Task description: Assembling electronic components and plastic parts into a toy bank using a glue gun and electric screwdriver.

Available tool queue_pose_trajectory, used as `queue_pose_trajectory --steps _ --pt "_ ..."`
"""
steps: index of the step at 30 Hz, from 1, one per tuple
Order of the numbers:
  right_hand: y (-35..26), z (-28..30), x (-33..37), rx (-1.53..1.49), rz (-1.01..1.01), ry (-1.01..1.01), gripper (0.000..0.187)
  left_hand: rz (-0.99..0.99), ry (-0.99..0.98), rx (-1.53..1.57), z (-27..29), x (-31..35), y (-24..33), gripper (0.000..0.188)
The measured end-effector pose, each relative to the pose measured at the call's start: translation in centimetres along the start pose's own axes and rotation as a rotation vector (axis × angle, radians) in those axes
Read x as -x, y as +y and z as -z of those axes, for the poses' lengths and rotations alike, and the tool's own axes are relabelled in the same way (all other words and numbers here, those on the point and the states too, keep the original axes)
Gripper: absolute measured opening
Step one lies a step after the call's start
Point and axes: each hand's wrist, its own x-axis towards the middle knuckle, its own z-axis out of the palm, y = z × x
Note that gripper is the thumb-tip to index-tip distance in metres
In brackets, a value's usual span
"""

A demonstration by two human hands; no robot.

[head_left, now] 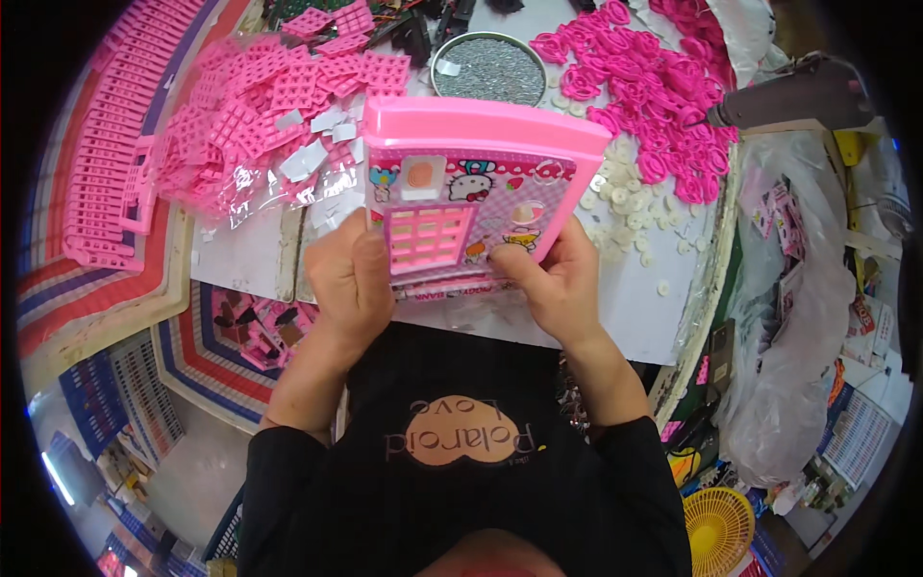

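Between my two hands is a pink plastic toy casing (486,125) with a cartoon sticker sheet on its front. A grid of square openings (426,238) sits at its lower left, and round and square holes show elsewhere. My left hand (351,284) is closed on its lower left edge, thumb up along the side. On the lower right, my right hand (562,288) grips the edge, its thumb pressed on the sticker face. The casing is tilted up above the white tabletop (630,317).
Pink keypad pieces (298,82) pile up at left, partly in a clear bag. A round tin of small screws (488,72) stands behind the casing. Pink ring-shaped parts (644,87), white discs (630,192) and a dark power tool (798,96) lie to the right. A striped tray (125,308) edges the left.
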Motion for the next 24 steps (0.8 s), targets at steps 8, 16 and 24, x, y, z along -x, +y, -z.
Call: queue_pose_trajectory --steps 8,16,24 --pt "-2.5 5.3 -5.6 1.109 0.735 -0.086 0.042 -0.336 -0.366 -0.192 2.8 -4.8 -2.6 0.032" --pt "1.4 6.9 -4.6 1.13 0.539 -0.399 0.056 -0.24 -0.424 -0.358 2.2 -0.7 -6.4 0.036" --pt "0.8 5.3 -4.0 1.443 0.503 -0.388 0.061 -0.233 -0.385 -0.459 1.5 -1.8 -4.2 0.039"
